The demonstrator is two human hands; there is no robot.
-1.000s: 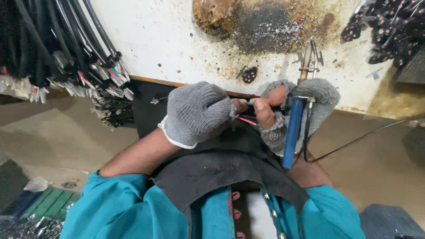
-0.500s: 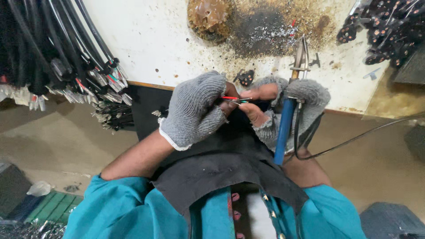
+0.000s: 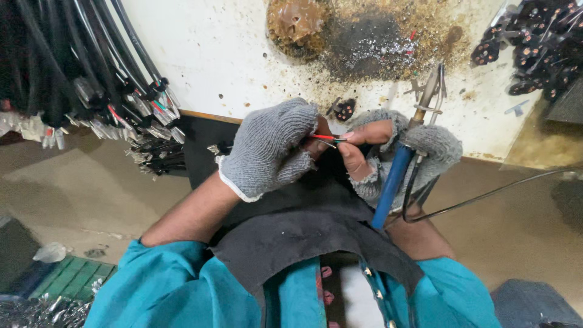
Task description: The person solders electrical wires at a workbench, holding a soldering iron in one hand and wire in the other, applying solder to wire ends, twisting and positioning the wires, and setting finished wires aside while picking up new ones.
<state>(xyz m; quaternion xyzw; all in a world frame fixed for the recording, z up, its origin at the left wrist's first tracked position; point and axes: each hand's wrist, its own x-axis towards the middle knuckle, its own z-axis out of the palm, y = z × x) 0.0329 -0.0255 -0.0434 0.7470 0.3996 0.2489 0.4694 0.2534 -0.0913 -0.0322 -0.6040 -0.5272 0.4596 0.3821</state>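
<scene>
2 gloved hands (image 3: 270, 149); 1 soldering iron (image 3: 395, 179)

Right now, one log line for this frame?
left hand: pinches thin wires | right hand: grips soldering iron, fingertips on wires | white board behind

Even, soft indoor light on a sharp centre; darker and bent toward the edges

The white counter (image 3: 231, 54) is the brightest area, lit from above with no hard glare; the gloved hands cast only faint, diffuse shadows; the black cables (image 3: 73, 67) at the counter's left edge sink into near-black with little detail; the floor (image 3: 91, 188) reads dim and brownish; wide-lens distortion curves the counter's near edge; the lower corners look slightly soft.
</scene>
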